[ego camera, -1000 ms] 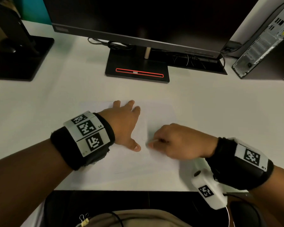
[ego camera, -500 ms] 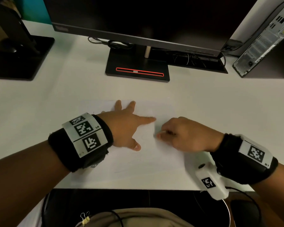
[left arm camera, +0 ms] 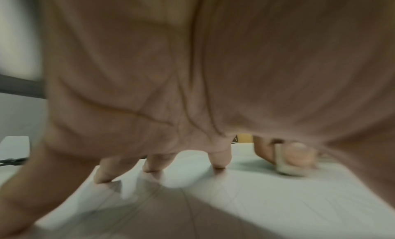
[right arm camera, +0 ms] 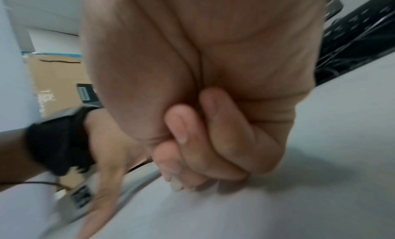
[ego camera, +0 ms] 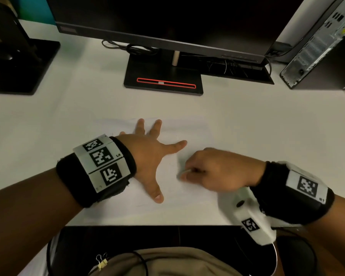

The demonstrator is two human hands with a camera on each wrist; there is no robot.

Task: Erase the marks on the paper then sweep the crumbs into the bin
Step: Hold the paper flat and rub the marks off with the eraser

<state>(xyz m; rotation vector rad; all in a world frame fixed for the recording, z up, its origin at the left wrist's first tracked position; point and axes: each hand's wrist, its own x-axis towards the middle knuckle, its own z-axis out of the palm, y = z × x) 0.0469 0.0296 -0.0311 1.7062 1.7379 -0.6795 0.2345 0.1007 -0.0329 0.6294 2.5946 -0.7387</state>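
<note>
While pinning the paper (ego camera: pixel 195 132) flat to the bench (ego camera: pixel 267 136): left grip (ego camera: pixel 147 156), open, palm down, nothing held. Index finger (ego camera: pixel 175 145) flung out to the right, where a second ago tucked in with the rest. A wider brace, then, and a tighter sheet right beside the rubbing.

Between the grips, only a faint trace of pencil marks (ego camera: pixel 170 163), too pale to read. Erasing judged under way, not finished.

Just right of that, the eraser (ego camera: pixel 184 172), a pale block. Pulled back nearer and leftward from half a second ago, after running farther out before that: a back-and-forth scrub, mid-stroke. Down on the paper, low edge touching, plain from the left wrist view. Pinched by the right grip (ego camera: pixel 217 170), closed tight round it, only one end poking out toward the left grip.

No crumbs to make out yet, no bin anywhere in view. Sweeping not yet begun.
</note>
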